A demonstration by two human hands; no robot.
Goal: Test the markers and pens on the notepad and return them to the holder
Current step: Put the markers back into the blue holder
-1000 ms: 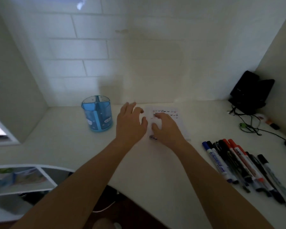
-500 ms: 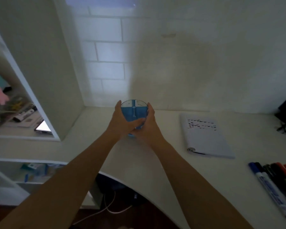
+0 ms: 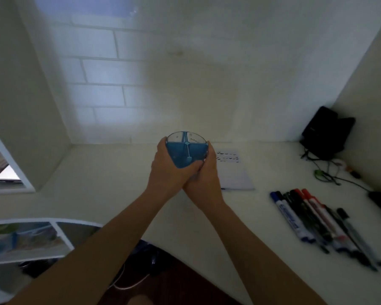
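Both hands hold the blue holder (image 3: 186,154) over the counter (image 3: 97,183). L hand (image 3: 165,172) & R hand (image 3: 207,179) each keep a clenched grip on its sides. It tilts, mouth toward the camera, and its divided compartments look empty. Markers (image 3: 312,219) lie in a row at right, caps pointing away. Vs 0.5 s ago, the holder is nearer the notepad (image 3: 233,172) and more tipped.

One blue holder (image 3: 185,154) is in view, gripped by two hands: the left hand (image 3: 164,172) and the right hand (image 3: 207,180). One notepad (image 3: 234,176) lies on the table (image 3: 110,172), with two rows of test marks on it. The markers and pens (image 3: 312,216) number about eight: one blue-capped, two red-capped, the rest dark. Overlap and blur keep that count inexact. One black device (image 3: 326,133) sits in the corner.
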